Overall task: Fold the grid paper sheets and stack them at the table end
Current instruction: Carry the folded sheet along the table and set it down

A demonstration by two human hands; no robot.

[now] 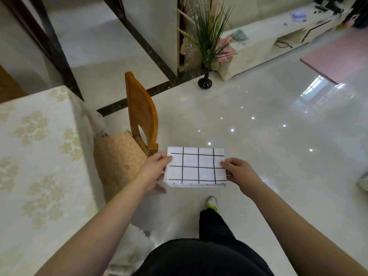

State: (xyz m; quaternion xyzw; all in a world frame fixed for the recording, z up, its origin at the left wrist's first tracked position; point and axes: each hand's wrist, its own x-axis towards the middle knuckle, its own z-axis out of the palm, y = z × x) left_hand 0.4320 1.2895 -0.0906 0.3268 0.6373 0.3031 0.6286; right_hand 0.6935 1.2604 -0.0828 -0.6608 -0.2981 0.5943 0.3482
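In the middle of the frame, a little below center, a folded grid paper sheet (196, 167) is held up in the air between two hands — it is white with black lines that make squares. It lies flat, with its long sides running left to right, and more folded layers peek out along its lower edge. The left hand (154, 169) holds the paper's left edge, with the thumb on top and the fingers curled under it. The right hand (240, 172) holds the right edge the same way, thumb on top. The hands are apart, one at each end, with the paper between them. Under the paper is a shiny white floor (268, 136) with small bright spots of light on it. The table (39, 146), covered in a pale cloth with flower shapes, fills the left side of the frame — the paper is not on it, but off to its right. A wooden chair (142, 114) with a gold cushion stands between the table and the paper, just beside the left hand. At the top middle, a green plant (209, 36) stands in a small black vase. At the bottom, the person's dark trousers and one shoe (211, 202) show.
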